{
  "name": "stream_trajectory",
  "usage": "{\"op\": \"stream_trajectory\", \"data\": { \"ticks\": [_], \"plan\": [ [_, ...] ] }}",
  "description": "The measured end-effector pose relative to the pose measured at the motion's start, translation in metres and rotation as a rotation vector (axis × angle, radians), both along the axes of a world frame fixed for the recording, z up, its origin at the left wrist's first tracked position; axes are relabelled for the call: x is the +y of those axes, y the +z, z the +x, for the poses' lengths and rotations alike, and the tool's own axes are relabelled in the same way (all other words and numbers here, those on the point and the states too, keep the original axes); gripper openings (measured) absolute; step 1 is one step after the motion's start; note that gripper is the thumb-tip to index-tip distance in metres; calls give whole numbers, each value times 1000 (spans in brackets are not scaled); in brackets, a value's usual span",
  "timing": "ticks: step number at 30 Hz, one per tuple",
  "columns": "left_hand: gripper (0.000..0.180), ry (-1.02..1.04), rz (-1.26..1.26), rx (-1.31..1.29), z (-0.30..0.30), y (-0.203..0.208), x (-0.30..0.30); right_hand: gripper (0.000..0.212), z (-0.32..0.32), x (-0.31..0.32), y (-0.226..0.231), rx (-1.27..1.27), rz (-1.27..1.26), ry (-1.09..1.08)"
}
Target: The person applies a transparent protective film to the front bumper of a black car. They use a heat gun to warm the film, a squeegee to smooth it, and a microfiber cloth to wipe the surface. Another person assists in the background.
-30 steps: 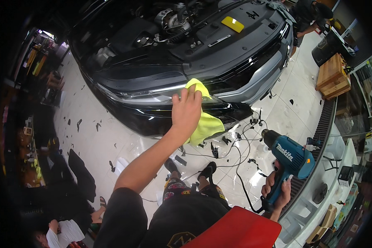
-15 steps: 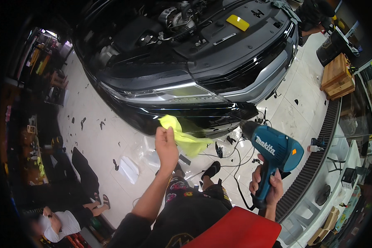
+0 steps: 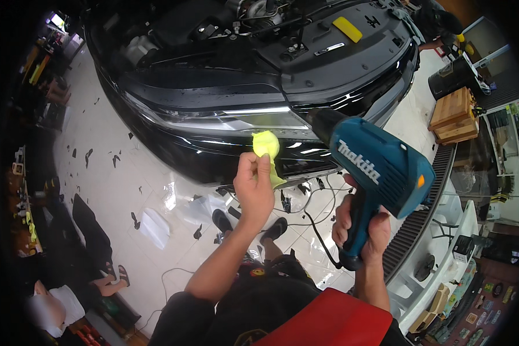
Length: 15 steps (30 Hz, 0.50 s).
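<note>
The left hand (image 3: 255, 190) pinches a fluorescent yellow-green cloth (image 3: 265, 144) between thumb and fingers, its upper part bunched above the fingertips and a loose end trailing down to the right. The right hand (image 3: 378, 237) is wrapped around the grip of a teal heat gun (image 3: 380, 164), fingers on one side and thumb on the other. The gun's black nozzle (image 3: 324, 124) points up and left, overlapping the inner end of the car headlight (image 3: 230, 120) in this view; whether they touch cannot be told.

The cloth shows in front of the glossy black bumper (image 3: 196, 158), just below the headlight; contact there is unclear too. From the base of the grip, a black power cord (image 3: 320, 237) curves away to the left. Above, a yellow squeegee card (image 3: 348, 29) lies on the plastic cover (image 3: 328, 72) behind the grille. Dark scraps (image 3: 88, 157) and a white sheet (image 3: 154, 228) litter the pale tiled floor (image 3: 112, 199). A wooden crate (image 3: 452, 112) sits near a black drum (image 3: 447, 82) at right.
</note>
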State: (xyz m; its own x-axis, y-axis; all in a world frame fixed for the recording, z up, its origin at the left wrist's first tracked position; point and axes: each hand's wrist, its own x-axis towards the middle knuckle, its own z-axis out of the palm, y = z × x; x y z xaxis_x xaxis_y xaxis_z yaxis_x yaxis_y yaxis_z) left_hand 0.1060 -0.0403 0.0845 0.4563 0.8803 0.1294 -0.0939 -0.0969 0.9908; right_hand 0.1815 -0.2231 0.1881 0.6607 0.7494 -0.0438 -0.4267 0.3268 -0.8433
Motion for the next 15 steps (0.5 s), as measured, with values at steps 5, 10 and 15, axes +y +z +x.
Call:
{"op": "stream_trajectory", "data": {
  "ticks": [5,10,15],
  "plan": [
    [17,-97,131,297,-35,-16,28,101,-4,-7,7,34,20,9],
    [20,-238,-225,235,-50,-42,34,101,-9,11,6,-14,-32,24],
    [18,-383,-466,154,-60,-42,29,101,-19,19,14,1,-73,-17]
  ]
}}
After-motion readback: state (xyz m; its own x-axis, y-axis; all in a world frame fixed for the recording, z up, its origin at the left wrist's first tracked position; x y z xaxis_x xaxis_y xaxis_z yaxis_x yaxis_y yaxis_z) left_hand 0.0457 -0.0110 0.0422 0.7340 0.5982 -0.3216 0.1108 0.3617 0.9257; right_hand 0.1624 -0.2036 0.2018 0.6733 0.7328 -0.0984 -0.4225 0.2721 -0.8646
